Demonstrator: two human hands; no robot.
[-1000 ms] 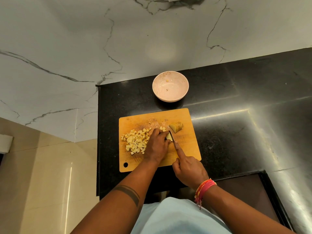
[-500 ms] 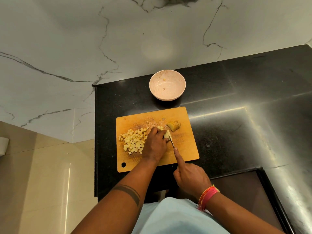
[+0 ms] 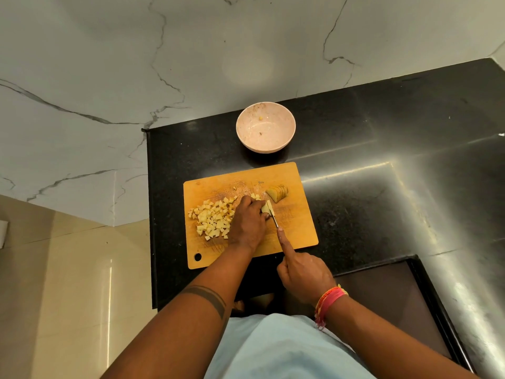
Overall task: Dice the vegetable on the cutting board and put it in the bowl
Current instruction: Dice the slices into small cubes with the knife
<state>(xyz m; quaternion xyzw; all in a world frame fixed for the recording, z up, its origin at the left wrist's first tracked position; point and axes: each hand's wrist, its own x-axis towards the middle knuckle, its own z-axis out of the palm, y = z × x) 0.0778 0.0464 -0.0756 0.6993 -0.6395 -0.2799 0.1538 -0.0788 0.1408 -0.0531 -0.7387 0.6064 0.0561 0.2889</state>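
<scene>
A wooden cutting board lies on the black counter. A pile of pale diced vegetable cubes sits on its left half. My left hand holds a small vegetable piece down with curled fingers. My right hand grips a knife, index finger stretched along the blade's spine; the blade rests against that piece. A sliced vegetable chunk lies near the board's far edge. The pinkish bowl stands beyond the board with only a few scraps inside.
The black counter runs to the right and ends at a left edge beside the board. A marble wall rises behind the bowl. A dark recessed panel lies at the near right. Beige floor tiles show at the left.
The knife has shifted slightly along the held piece as the cutting goes on; both hands stay in the same spot on the board. The camera has tilted a little.
</scene>
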